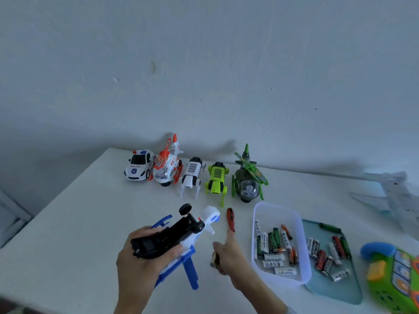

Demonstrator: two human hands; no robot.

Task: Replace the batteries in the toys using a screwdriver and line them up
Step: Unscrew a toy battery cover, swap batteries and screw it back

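**Now the blue copter lies belly-up in our left hand**

Nearest us, our left hand [145, 252] grips the blue copter [174, 241] upside down, fingers [175, 248] curled round its body so the black underside with the battery bay faces up; we judge that is why it is turned over. Its wheels point away from us and its blue rotor blades hang toward the tabletop [79, 234].

Our right hand [229, 252] holds something small and dark in its curled fingers, perhaps a battery or the bay cover; we cannot tell which. Its forefinger stretches out and touches the near end of the red screwdriver [230, 219], which lies on the tabletop just beyond, probably about to be picked up.

To the right stands a clear tub [263, 214] of batteries [275, 248]; one reads "Heytonight" or close to it, blurred. Beside it a green tray [353, 288] holds more batteries, likely the spent ones kept apart, with a green screwdriver [330, 227] on its far rim. A green toy phone [394, 275] sits at the right edge.

Farther back, five toys stand in a row near the wall: a police car [139, 165] marked "POLICE", an orange copter [167, 165], a white robot dog [191, 175], a green robot dog [216, 179] and a green copter [248, 177]. We take these as done and lined up.
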